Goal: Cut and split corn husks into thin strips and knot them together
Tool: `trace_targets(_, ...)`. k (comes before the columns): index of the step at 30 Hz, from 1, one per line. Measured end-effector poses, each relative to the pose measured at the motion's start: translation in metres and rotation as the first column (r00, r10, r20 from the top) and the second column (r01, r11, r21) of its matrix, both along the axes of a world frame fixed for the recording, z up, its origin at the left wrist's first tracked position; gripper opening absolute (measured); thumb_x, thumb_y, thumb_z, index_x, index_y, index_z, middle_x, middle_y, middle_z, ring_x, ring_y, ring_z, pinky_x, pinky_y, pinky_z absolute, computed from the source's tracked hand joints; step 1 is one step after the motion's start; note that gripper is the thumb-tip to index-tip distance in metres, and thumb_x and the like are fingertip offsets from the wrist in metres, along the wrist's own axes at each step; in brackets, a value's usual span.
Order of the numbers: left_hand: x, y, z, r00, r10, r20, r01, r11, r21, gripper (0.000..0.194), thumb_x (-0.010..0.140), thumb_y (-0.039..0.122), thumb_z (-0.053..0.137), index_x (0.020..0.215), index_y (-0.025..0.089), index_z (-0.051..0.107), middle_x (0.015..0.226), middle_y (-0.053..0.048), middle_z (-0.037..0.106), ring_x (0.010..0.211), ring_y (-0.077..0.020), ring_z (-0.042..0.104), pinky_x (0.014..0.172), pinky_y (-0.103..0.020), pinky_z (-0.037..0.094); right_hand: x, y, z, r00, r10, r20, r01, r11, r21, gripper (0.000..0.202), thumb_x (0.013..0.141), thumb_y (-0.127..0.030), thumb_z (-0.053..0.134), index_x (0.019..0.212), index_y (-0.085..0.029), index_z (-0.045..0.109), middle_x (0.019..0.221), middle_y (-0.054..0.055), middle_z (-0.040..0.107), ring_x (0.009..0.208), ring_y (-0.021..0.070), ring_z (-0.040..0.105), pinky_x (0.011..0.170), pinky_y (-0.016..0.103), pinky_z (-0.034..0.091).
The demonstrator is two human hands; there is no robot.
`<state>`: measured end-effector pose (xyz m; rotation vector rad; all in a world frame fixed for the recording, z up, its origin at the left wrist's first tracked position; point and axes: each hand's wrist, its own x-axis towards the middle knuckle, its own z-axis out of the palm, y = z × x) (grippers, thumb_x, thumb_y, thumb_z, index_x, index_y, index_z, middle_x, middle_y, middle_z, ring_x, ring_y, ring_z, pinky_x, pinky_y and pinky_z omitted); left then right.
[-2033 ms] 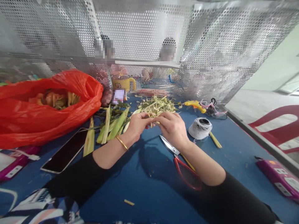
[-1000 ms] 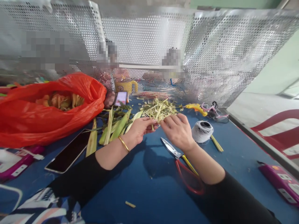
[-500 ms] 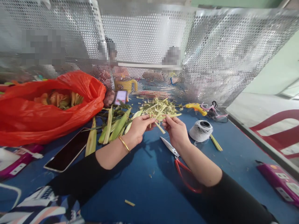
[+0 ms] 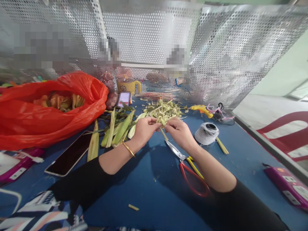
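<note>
Bare left hand point(image 4: 145, 130) and bare right hand point(image 4: 179, 131) nearly together, both pinching pale-green husk strip point(image 4: 162, 123) between fingertips, above blue tabletop point(image 4: 146, 192), silvery perforated partition point(image 4: 149, 35) far.

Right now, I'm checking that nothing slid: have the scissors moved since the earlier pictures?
No. Judged against the white thread spool, the scissors lie in the same place, blades angled the same way.

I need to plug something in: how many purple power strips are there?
2: the left strip beside the red bag, and the right strip near the red chair.
</note>
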<state>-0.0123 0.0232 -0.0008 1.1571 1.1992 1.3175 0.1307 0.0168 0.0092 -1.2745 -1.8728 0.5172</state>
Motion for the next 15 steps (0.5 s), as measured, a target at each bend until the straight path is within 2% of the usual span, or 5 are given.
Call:
trace_targets(3,-0.001,0.002,-0.004,0.993,-0.01,-0.116,0.018,0.997,0.069,0.008,0.068,0.008,0.069,0.07,0.016,0.07,0.059,0.002,0.068,0.053,-0.0111,0.061,0.056,-0.022,0.048,-0.001,-0.002,0.002,0.997,-0.038,0.068,0.039,0.999,-0.02,0.026,0.077,-0.02,0.053,0.051,-0.019,0.053,0.068,0.0,0.051,0.068,0.0134,0.049,0.061,0.025,0.033)
trace_targets(6,-0.003,0.0,-0.006,0.955,0.005,-0.297,0.042,0.988,0.151,0.01,0.069,0.012,0.068,0.076,0.017,0.073,0.069,-0.001,0.072,0.062,-0.0143,0.065,0.06,-0.024,0.049,-0.002,-0.006,0.005,0.987,-0.078,0.141,0.081,0.997,-0.018,0.026,0.08,-0.022,0.054,0.053,-0.019,0.054,0.071,0.001,0.052,0.069,0.0137,0.05,0.061,0.025,0.032)
trace_targets(10,-0.005,-0.008,-0.002,0.8,0.032,-0.599,0.124,0.968,0.217,0.01,0.072,0.018,0.067,0.078,0.019,0.074,0.068,-0.001,0.072,0.067,-0.0167,0.065,0.062,-0.025,0.045,-0.001,-0.01,0.009,0.948,-0.181,0.263,0.166,0.983,0.076,0.022,0.081,-0.024,0.054,0.059,-0.02,0.053,0.07,0.001,0.053,0.064,0.0143,0.047,0.058,0.026,0.029)
trace_targets(12,-0.005,-0.011,0.002,0.741,0.013,-0.671,0.179,0.96,0.216,0.011,0.073,0.019,0.065,0.079,0.02,0.074,0.064,0.0,0.071,0.064,-0.0159,0.063,0.061,-0.025,0.043,0.001,-0.009,0.009,0.961,-0.169,0.218,0.165,0.986,0.04,0.015,0.079,-0.021,0.056,0.064,-0.021,0.052,0.066,0.0,0.054,0.061,0.014,0.048,0.057,0.026,0.03)
trace_targets(15,-0.007,-0.01,0.003,0.714,-0.044,-0.699,0.249,0.949,0.194,0.015,0.074,0.018,0.062,0.08,0.02,0.075,0.063,0.001,0.069,0.061,-0.0143,0.06,0.06,-0.024,0.041,0.002,-0.003,0.009,0.995,-0.078,-0.054,0.066,0.977,-0.203,0.008,0.074,-0.018,0.057,0.071,-0.022,0.051,0.056,-0.004,0.053,0.054,0.0134,0.05,0.055,0.025,0.036)
